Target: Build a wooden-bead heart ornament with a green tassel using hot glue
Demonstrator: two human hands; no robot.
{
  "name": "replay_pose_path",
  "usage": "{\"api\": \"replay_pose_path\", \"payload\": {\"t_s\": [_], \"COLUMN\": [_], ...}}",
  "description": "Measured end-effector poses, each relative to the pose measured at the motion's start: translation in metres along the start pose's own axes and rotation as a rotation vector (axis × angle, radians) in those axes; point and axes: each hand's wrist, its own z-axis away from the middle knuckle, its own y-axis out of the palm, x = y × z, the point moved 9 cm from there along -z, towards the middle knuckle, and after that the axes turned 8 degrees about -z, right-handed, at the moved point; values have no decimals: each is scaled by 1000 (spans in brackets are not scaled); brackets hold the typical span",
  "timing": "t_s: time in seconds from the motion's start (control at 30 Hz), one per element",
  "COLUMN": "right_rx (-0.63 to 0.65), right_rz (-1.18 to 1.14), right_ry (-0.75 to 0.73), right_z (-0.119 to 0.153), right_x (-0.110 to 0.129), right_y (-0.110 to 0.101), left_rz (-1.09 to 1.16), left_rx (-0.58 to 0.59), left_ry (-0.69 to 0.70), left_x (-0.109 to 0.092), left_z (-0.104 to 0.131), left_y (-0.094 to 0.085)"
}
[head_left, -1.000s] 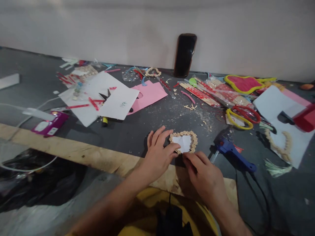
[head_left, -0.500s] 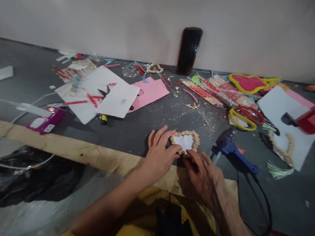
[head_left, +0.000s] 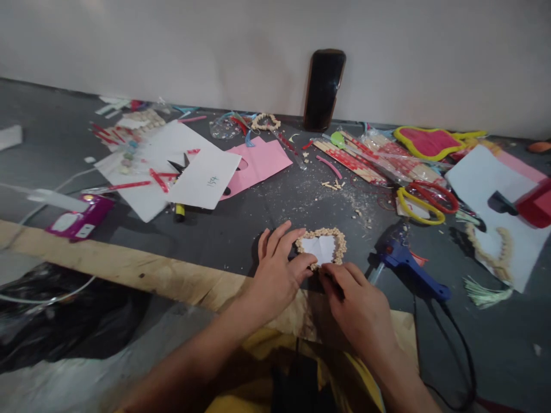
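A heart-shaped frame of small pale wooden pieces [head_left: 340, 244] lies near the table's front edge, with white paper [head_left: 321, 248] inside it. My left hand [head_left: 278, 264] grips its left side, thumb on the lower rim and fingers along the outer edge. At the heart's lower tip, my right hand [head_left: 355, 295] has its thumb and index finger pinched together against the rim. Whatever sits between those fingertips is too small or hidden to make out. A blue hot glue gun [head_left: 407, 264] rests just right of my right hand.
Yellow and red scissors [head_left: 424, 209], bundled red-tipped sticks [head_left: 357, 160] and a pink card [head_left: 262, 163] lie farther back. A phone [head_left: 325, 89] leans on the wall. At left are a purple power strip [head_left: 81, 218] and white papers [head_left: 206, 178]. The glue gun's cord [head_left: 462, 338] hangs at right.
The view has shifted slightly. My right hand has turned a little, its fingertips moving slightly left along the lower rim. My left hand keeps its hold on the heart.
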Motion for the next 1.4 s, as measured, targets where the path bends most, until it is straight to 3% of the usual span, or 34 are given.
{"api": "replay_pose_path", "payload": {"t_s": [0.2, 0.37, 0.53, 0.63, 0.87, 1.1, 1.2, 1.4], "right_rx": [0, -146, -331, -369, -355, -485, -473, -450], "right_rz": [-46, -71, 66, 182, 253, 132, 58, 176], "right_ry": [6, -43, 66, 83, 116, 30, 1, 83], "right_z": [4, 22, 38, 41, 32, 38, 44, 54], "right_x": [0, -1, -35, -55, -86, -54, -43, -65], "right_y": [-3, -36, -78, -91, -95, -100, -94, -93], "left_rz": [-4, 4, -4, -13, -46, -64, -61, -41], "left_rx": [-10, -16, 0, 10, 10, 22, 56, 98], "left_ry": [7, 22, 32, 40, 35, -14, -77, -165], "left_x": [-3, -5, -13, -18, -10, 16, 25, 25], "left_z": [1, 1, -3, -5, 0, 5, 6, 15], "left_y": [-3, -5, -5, -5, -7, -4, 0, 5]}}
